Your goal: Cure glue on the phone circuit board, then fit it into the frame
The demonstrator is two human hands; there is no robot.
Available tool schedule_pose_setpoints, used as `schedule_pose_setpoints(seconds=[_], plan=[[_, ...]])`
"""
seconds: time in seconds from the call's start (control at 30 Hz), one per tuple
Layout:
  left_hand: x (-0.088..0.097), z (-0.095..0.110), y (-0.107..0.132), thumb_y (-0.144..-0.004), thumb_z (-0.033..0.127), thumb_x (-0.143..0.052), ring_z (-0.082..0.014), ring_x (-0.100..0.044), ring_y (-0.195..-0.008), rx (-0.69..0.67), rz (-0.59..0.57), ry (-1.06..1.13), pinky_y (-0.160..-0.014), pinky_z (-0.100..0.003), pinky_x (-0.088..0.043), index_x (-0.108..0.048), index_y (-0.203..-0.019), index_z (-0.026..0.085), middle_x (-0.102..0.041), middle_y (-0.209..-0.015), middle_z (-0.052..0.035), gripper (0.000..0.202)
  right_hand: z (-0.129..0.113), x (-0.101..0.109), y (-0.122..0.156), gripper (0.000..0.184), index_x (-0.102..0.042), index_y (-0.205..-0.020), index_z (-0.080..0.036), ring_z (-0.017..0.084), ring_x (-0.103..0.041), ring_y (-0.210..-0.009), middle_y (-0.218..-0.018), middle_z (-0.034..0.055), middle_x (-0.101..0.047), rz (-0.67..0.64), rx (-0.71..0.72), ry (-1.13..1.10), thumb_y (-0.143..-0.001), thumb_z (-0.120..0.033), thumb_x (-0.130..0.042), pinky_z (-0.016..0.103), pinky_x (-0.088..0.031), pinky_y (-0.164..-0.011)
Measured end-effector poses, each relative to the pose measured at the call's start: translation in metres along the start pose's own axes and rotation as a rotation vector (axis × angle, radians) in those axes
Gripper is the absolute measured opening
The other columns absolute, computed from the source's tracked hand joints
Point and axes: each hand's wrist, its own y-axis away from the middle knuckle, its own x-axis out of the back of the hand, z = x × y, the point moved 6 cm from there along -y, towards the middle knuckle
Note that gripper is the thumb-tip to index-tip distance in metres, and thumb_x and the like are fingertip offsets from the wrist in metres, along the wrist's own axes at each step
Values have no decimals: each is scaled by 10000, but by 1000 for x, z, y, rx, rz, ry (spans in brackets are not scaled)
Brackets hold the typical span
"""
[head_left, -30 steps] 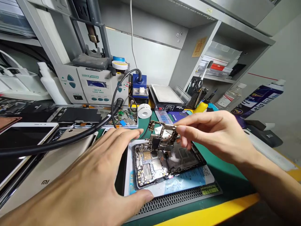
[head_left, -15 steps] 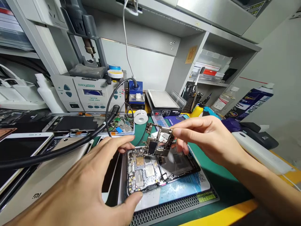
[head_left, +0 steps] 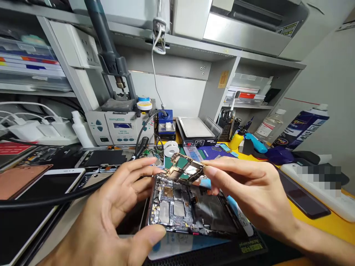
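An opened phone [head_left: 177, 210], its inner boards and metal shields exposed, lies face-up above a blue-and-white box [head_left: 185, 245]. My left hand [head_left: 111, 207] grips its left end, thumb at the near corner and fingers round the far side. Between the thumb and fingertips of my right hand [head_left: 249, 188] is a phone logic board [head_left: 184, 168], pinched by its right edge. That board is tilted, just above the phone's far edge; whether its left end touches the frame I cannot tell.
At the back stand a hot-air rework station [head_left: 122, 127], a solder spool [head_left: 171, 149] and a heating plate [head_left: 196, 127]. A thick black hose [head_left: 69, 195] crosses over several phones on the left. A spray can [head_left: 301, 127], a clear bottle [head_left: 270, 123] and a dark phone [head_left: 303, 194] are on the right.
The view has tilted up and shifted left. The logic board has tipped flatter, still in my right hand. My left fingers have closed in round the phone's left end.
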Motion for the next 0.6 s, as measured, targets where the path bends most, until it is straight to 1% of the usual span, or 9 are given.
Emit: schedule_pose_setpoints(seconds=[0.1,0.23,0.3,0.37,0.4,0.5,0.57,0.6], plan=[[-2,10,-6,-641,348,-847,-377,-613,-1235,100,32,283,-941,-369,-592,-508,-1370,270,-603,-1386,-134,808,-6,-3,3,95,-828,-854,-260,96,-618,-519,-675,-4,-743,41,23,-25,-822,-314,-757,181,-540,-507],[-6,14,-11,-726,361,-805,-328,-685,-1114,253,127,511,-970,-394,-563,-522,-1380,207,-667,-1297,-138,728,-13,-2,3,115,-831,-826,-255,98,-625,-515,-549,-19,-673,105,-8,-60,-807,-347,-765,159,-537,-507],[-12,11,-11,-800,345,-752,-319,-689,-1109,301,136,662,-1002,-428,-544,-513,-1401,172,-697,-1250,-139,669,-17,0,4,121,-828,-800,-249,94,-624,-510,-515,-28,-647,138,-6,-76,-797,-357,-772,148,-532,-510],[-22,10,-11,-872,339,-681,-323,-676,-1140,300,90,848,-1046,-474,-508,-486,-1433,154,-706,-1236,-145,622,-21,2,7,118,-824,-811,-252,84,-603,-498,-528,-34,-651,184,19,-83,-792,-358,-777,138,-502,-476],[-27,10,-10,-897,344,-650,-326,-662,-1168,289,67,887,-1069,-489,-487,-475,-1447,158,-698,-1258,-145,606,-22,3,9,109,-821,-813,-253,80,-590,-495,-536,-37,-653,209,40,-80,-794,-350,-775,137,-484,-459],[-39,14,-7,-901,434,-625,-368,-614,-1237,254,0,917,-1094,-536,-449,-472,-1458,177,-668,-1312,-148,632,-29,4,19,64,-795,-780,-258,74,-563,-484,-552,-52,-659,268,163,-57,-817,-292,-756,151,-462,-446],[-44,18,-6,-865,508,-644,-405,-585,-1266,235,-44,921,-1090,-567,-439,-461,-1467,189,-650,-1339,-156,705,-35,6,27,61,-777,-797,-271,71,-579,-492,-614,-64,-696,310,274,-38,-822,-225,-745,161,-476,-466],[-46,20,-6,-845,535,-655,-418,-571,-1279,224,-60,920,-1091,-577,-432,-448,-1476,193,-639,-1354,-159,747,-38,7,32,94,-771,-824,-281,71,-599,-514,-668,-67,-723,337,331,-27,-817,-191,-743,164,-487,-480]])
